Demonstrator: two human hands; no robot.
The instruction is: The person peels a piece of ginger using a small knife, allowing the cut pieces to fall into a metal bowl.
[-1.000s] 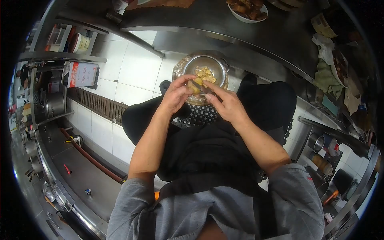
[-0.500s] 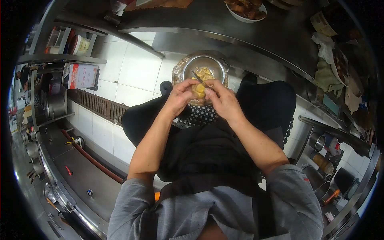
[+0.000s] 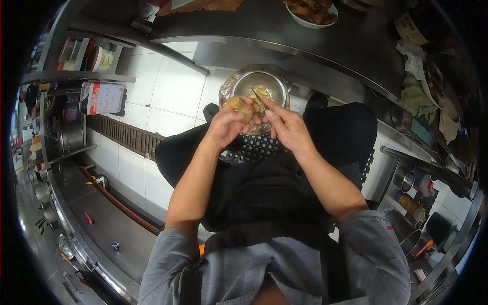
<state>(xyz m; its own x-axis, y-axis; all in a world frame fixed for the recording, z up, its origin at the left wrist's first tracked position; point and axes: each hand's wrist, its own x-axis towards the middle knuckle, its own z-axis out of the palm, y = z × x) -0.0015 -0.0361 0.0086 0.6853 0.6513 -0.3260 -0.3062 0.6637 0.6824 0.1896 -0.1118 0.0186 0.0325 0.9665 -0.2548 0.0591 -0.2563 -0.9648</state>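
Observation:
My left hand (image 3: 227, 123) is wrapped round a yellow-brown piece of ginger or root (image 3: 245, 108), partly pale where its skin is off. A small dark-bladed knife (image 3: 254, 93) is in my right hand (image 3: 287, 127), its tip pointing up and left beside the root. Both hands are close together over the near side of a steel bowl (image 3: 278, 87). Yellowish scraps (image 3: 261, 91) lie inside the bowl. Under it is a round, plastic-covered support (image 3: 225, 91), partly hidden by the bowl and my hands.
A steel counter (image 3: 244, 20) with a dish of brown food (image 3: 311, 12) runs across the top. Shelves with a tub (image 3: 104, 58) and a red-white tin (image 3: 104, 97) stand left, above a floor grate (image 3: 127, 134). Pans and bottles (image 3: 412, 206) are at right.
The root has turned and moved slightly left and up in my left hand. My right hand and the knife have shifted slightly right of it.

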